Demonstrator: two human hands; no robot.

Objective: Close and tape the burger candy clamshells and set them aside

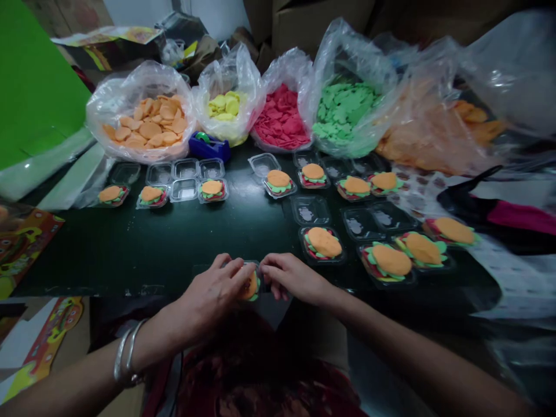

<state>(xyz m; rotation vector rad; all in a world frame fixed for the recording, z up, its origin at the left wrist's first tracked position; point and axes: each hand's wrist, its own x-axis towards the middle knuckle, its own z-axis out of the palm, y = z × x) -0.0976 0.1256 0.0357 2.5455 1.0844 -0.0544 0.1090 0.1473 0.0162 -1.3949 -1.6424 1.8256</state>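
A little clear box [251, 286] with a toy burger inside sits at the near edge of the dark tabletop [174, 243]. Both hands hold it. The left hand [212, 292] curls its fingers around one side, and the right hand [290, 279] pinches the other side. Just past the box, to its right, stand more filled burger boxes [322, 243]. Farther past it lie empty boxes [186, 169]. Farthest from it sit plastic bags of orange pieces [147, 124], yellow pieces [225, 107], red pieces [281, 121] and green pieces [343, 110].
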